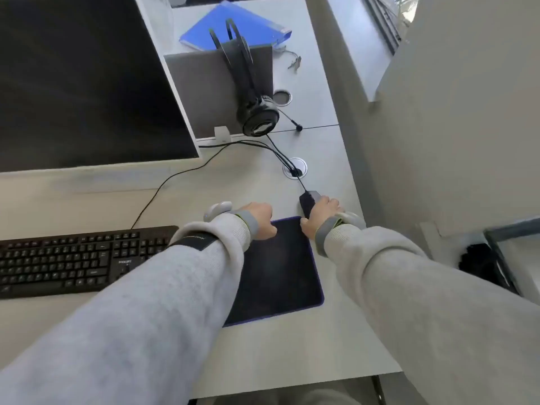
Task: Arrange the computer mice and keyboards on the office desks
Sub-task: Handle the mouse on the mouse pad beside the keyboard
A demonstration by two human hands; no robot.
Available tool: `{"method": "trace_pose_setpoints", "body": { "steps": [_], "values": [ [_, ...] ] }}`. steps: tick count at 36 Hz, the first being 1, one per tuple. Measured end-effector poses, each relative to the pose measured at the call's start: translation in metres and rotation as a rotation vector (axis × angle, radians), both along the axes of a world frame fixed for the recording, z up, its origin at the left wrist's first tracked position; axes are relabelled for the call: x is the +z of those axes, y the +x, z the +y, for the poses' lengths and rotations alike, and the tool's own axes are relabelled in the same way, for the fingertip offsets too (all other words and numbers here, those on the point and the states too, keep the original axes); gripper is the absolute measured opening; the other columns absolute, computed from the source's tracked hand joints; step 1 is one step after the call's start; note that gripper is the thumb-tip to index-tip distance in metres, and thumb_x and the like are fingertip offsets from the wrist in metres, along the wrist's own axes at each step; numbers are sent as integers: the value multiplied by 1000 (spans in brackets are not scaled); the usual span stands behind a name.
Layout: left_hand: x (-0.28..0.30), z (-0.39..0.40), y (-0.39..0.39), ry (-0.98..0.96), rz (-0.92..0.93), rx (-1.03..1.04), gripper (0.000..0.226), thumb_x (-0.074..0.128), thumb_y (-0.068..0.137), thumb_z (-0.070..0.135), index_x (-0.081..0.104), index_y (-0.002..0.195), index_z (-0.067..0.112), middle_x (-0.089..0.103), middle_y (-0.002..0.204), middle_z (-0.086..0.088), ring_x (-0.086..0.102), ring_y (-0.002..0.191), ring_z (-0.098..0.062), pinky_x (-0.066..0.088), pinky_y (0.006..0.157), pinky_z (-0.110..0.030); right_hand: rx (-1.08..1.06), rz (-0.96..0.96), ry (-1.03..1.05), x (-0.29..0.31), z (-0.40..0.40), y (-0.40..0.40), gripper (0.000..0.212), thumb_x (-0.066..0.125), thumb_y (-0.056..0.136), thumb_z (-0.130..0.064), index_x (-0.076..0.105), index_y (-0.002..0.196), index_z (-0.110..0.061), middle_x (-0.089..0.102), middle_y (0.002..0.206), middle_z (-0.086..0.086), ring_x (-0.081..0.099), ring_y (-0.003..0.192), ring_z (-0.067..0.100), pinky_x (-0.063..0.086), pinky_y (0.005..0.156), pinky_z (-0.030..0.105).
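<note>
A black wired mouse [307, 202] sits just past the far right corner of a dark mouse pad [280, 273] with a purple edge. My right hand [321, 216] is closed over the mouse, its thumb resting on the pad's corner. At the pad's far left corner my left hand [258, 220] is curled around the edge, with the thumb lying on the pad. A black keyboard [73, 258] lies to the left of the pad, partly under my left sleeve. The mouse cable runs back to a round cable hole [304, 163].
A large dark monitor [87, 83] stands at the back left. A black headset [258, 116] hangs on a grey divider [201, 92], with a blue folder [233, 27] and keys behind it. The desk [344, 331] ends close on the right, beside a wall and a dark bin [485, 264].
</note>
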State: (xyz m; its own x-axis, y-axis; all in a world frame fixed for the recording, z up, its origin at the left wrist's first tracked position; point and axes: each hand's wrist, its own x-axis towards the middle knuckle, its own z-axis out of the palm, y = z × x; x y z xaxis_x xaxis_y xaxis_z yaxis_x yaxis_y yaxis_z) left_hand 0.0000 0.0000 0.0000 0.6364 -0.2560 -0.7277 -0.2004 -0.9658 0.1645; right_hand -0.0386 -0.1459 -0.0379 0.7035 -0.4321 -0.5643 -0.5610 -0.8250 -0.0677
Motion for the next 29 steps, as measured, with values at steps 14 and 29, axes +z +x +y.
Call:
{"method": "trace_pose_setpoints", "body": {
  "steps": [14,29],
  "values": [
    [-14,16,-7,66,18,22,44,54,92,34,56,130,12,59,132,-10,59,118,-31,50,97,-38,-46,-85,-25,-11,14,9,65,60,85,-42,42,133,-1,49,128,16,51,116,31,45,93,38],
    [9,87,-36,27,-16,54,46,55,91,36,52,131,13,61,127,-9,61,112,-30,52,95,-41,18,11,109,8,123,-68,75,70,80,-41,35,138,-7,43,134,16,48,124,32,44,98,41]
  ]
}}
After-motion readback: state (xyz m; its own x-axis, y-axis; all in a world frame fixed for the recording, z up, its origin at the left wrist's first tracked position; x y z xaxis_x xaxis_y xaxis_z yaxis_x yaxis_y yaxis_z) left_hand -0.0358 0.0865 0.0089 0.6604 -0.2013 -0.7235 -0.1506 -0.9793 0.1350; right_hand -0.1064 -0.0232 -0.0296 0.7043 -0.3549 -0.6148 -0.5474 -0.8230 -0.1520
